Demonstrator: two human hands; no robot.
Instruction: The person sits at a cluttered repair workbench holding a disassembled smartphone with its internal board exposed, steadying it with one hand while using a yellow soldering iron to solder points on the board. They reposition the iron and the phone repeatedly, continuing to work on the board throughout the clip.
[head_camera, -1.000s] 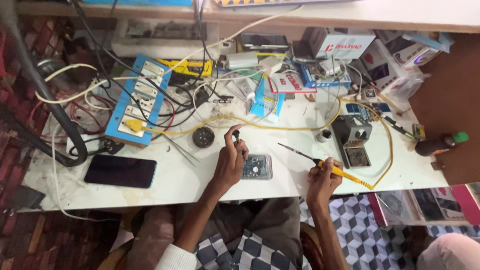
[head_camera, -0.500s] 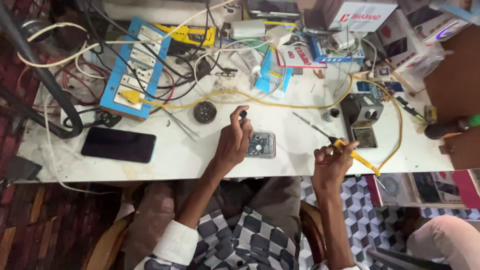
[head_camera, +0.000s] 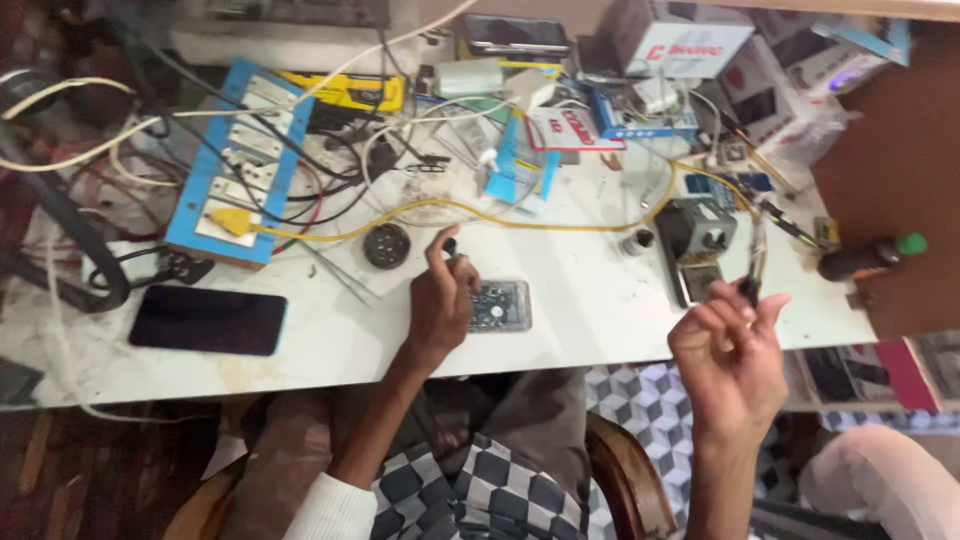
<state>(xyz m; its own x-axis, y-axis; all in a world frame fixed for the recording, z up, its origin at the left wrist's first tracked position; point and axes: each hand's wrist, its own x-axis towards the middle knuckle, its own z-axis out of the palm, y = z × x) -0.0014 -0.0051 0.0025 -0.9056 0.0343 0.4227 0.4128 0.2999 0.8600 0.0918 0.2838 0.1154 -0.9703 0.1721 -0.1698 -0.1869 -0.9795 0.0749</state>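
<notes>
Resting left hand (head_camera: 438, 300) touches circuit board (head_camera: 498, 306); right hand (head_camera: 730, 352) raised.

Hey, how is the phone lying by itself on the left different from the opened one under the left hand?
The dark phone lies closed, its black screen whole; the opened phone shows its inner parts. The dark phone lies apart from both hands, while the left hand rests on the opened phone. The dark phone looks larger in this view. Both lie flat on the white table, near its front edge.

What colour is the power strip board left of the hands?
Blue, with white sockets: the power strip board, clearest in the head view.
</notes>
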